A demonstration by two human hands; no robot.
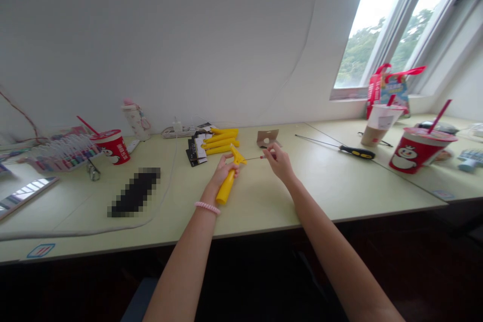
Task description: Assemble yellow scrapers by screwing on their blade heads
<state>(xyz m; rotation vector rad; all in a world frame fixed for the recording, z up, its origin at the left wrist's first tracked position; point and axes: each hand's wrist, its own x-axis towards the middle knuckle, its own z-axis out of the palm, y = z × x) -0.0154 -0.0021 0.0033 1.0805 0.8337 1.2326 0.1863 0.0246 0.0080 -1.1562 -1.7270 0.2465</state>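
Observation:
My left hand (225, 170) is closed around a yellow plastic handle (225, 191) with a forked, angled top end, tilted up and away from me. My right hand (278, 160) pinches the red end of a thin metal rod (253, 159), perhaps a small screwdriver. The rod points left, and its tip meets the yellow handle's head near my left fingers. Whether the tip is inside the handle is too small to tell. Behind my left hand lie several yellow handles (222, 142) with black-and-white cards (197, 149). A folded brown cardboard piece (267, 139) stands just beyond my right hand.
A long screwdriver (356, 152) with a black-and-yellow grip lies to the right. Red cups (418, 151) and a milky drink cup (379, 125) stand farther right. On the left are another red cup (114, 148), a marker tray (62, 153), a pixelated dark object (136, 192) and a white cable (158, 206).

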